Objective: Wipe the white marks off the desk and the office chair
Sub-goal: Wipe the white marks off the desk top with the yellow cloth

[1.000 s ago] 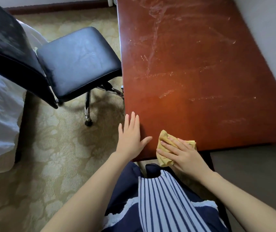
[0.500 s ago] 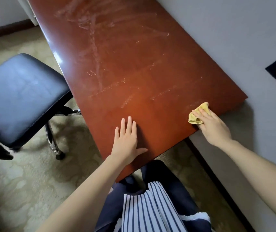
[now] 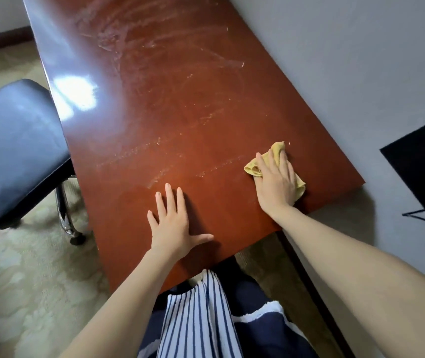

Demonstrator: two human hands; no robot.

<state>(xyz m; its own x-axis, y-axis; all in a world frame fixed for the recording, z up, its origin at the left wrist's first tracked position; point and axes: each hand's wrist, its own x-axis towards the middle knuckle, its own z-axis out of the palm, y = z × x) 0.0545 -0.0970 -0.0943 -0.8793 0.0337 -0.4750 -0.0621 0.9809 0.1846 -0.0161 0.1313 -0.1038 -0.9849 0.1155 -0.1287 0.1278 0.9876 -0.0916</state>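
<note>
We are pressing our right hand [image 3: 276,182] flat, fingers extended, on the crumpled yellow cloth [image 3: 274,165] lying on the glossy reddish-brown wooden desk [image 3: 170,104], at the right of the frame. Our left hand [image 3: 174,223] is resting open, palm down, fingers spread, on bare desktop at lower centre, holding nothing. Streaky white marks [image 3: 139,45] are covering the desk's upper and middle areas. The black padded office chair [image 3: 15,151] is standing at left. Compared with half a second ago, the cloth is lying farther in from the desk's right edge.
</note>
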